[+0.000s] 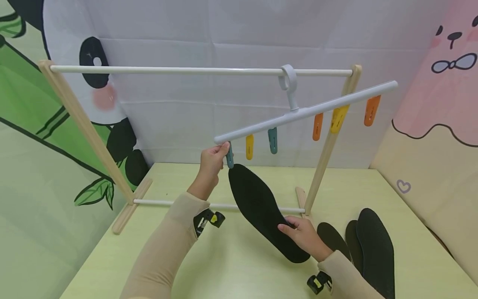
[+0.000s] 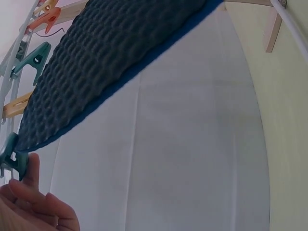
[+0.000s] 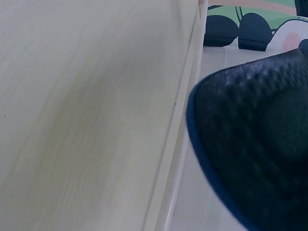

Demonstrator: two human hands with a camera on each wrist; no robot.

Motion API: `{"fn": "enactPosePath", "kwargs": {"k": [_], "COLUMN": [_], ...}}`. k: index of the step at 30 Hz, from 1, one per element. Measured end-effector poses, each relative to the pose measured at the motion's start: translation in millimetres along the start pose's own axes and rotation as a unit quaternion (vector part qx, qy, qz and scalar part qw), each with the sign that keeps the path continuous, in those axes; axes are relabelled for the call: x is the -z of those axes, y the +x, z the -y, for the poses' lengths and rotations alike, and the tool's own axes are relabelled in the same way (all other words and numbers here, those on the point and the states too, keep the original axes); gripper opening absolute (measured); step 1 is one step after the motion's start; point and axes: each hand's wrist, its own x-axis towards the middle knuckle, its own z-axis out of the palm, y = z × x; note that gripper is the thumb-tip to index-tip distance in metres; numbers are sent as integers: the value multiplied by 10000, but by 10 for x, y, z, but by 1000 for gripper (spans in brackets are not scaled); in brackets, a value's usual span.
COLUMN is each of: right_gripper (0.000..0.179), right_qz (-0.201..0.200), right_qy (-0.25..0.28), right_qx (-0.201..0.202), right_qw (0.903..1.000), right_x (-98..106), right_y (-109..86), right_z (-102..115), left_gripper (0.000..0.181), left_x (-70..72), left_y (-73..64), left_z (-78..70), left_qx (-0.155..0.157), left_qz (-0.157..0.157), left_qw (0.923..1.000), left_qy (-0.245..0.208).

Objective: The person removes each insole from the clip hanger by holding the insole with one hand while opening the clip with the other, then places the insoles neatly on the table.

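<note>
A black shoe insole (image 1: 254, 199) slants down from the low left end of a white clip hanger (image 1: 257, 127). Its textured underside and blue edge fill much of the left wrist view. My left hand (image 1: 210, 171) pinches the teal clip (image 1: 229, 157) at that end, and the insole's tip (image 2: 26, 142) sits right at the clip's jaws. Lower down, my right hand (image 1: 303, 236) grips the insole's side near its wide heel end, thumb on top. In the right wrist view only the rounded end of the insole (image 3: 226, 134) shows, and the hand is out of sight.
The hanger's hook (image 1: 289, 85) hangs over the top rail (image 1: 168, 70) of a wood-framed rack, the bar tilted up to the right. Along it hang a yellow clip (image 1: 249, 147), another teal clip (image 1: 273, 141) and several more. Three black insoles (image 1: 375, 249) lie on the table at right.
</note>
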Motion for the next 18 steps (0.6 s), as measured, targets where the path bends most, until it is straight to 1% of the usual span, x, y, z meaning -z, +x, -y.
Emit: {"fn": "enactPosePath", "kwargs": {"k": [6, 13, 18], "right_gripper": [24, 21, 23], "right_qz": [15, -93, -134], "right_qy": [64, -90, -94], "right_qx": [-40, 14, 26], "right_qw": [10000, 9999, 9999], "right_x": [9, 15, 18], "right_y": [-10, -16, -22], "right_z": [-2, -29, -24], "left_gripper": [30, 31, 29], "left_x": [7, 6, 9], "left_y": [-16, -13, -12], "left_z": [-7, -3, -8], "left_qx": [30, 23, 10], "left_qz": [81, 82, 102], "left_qw": [10000, 9999, 9999], "left_qy": [22, -69, -59]}}
